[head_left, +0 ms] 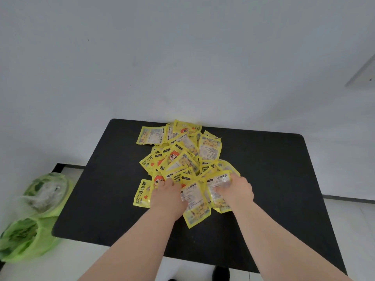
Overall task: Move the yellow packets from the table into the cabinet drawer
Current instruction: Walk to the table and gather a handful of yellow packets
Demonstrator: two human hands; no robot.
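Observation:
Several yellow packets (182,159) lie in a loose heap on the black table (263,169), from its far edge down to the middle. My left hand (166,196) lies on the near left of the heap, its fingers curled into the packets there. My right hand (236,191) is at the near right, its fingers curled round a yellow packet (218,186) at the heap's edge. A further packet (195,214) sticks out towards me between both hands. No cabinet drawer is in view.
Two green plastic bags with leafy greens (36,216) sit on the white floor left of the table. A white wall rises behind the table. Bare black tabletop spreads left and right of the heap. A dark shoe (221,273) shows below the table's near edge.

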